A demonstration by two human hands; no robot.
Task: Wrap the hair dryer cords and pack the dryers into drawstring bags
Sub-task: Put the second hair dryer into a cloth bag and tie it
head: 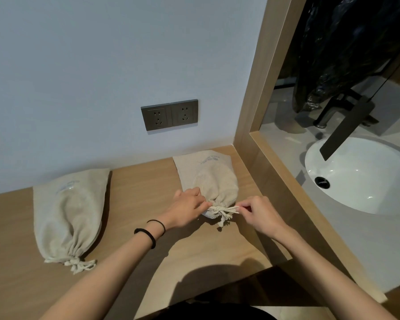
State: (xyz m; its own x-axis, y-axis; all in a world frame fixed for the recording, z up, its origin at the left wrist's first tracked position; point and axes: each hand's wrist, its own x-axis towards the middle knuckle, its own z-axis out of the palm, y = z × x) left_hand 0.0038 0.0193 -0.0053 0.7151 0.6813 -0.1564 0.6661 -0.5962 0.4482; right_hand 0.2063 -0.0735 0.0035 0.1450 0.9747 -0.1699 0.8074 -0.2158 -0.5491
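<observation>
We are at the closing step on the second drawstring bag (214, 181), which lies at the far right corner of the wooden surface (148, 181), close to the wall and the mirror frame (259, 72), its gathered mouth toward us. Our left hand (186, 210) pinches the bunched neck of the bag while our right hand (260, 212) grips the drawstring (226, 210) and holds it taut to the right, so both hands are clenched on the bag's closure. We judge the dryer is already inside, though we cannot see it through the cloth. The next move seems to call for cinching the cord fully and tying or releasing it. The first bag (67, 213) lies near the left edge of the surface, well apart, already drawn shut with its cord knotted. A double wall socket (169, 114) sits above on the wall, and a mirror on the right reflects a sink (360, 176). Nothing stands in the way of either hand.
</observation>
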